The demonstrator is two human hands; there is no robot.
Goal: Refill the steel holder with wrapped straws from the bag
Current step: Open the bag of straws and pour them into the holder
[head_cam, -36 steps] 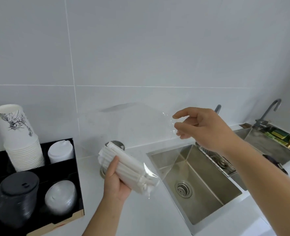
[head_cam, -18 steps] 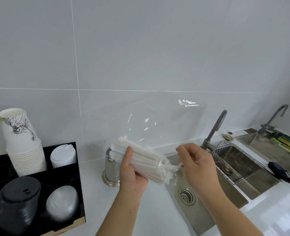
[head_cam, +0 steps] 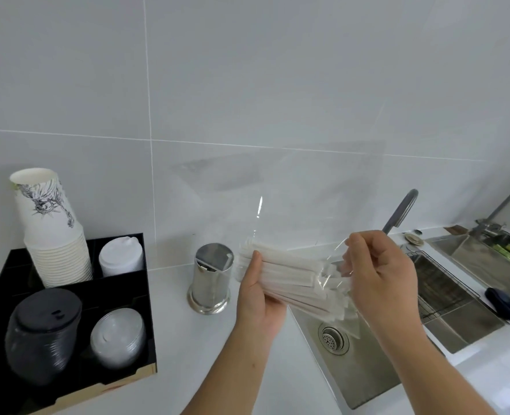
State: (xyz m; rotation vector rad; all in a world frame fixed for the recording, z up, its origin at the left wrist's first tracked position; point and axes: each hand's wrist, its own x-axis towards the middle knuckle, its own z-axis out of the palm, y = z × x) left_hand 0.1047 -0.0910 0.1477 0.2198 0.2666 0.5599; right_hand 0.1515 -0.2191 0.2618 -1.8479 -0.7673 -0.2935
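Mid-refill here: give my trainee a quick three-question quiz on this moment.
1. True or false: the left hand grips the bundle of wrapped straws.
2. What stands just left of that bundle: A) steel holder, B) kettle, C) soap bottle?
3. Fill in: the right hand pinches the clear ___ at the bundle's right end, above the sink.

Key: 1 true; 2 A; 3 bag.

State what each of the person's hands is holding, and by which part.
The left hand grips the bundle of wrapped straws near its left end, through the clear bag. The right hand holds the bag's film at the bundle's right end.
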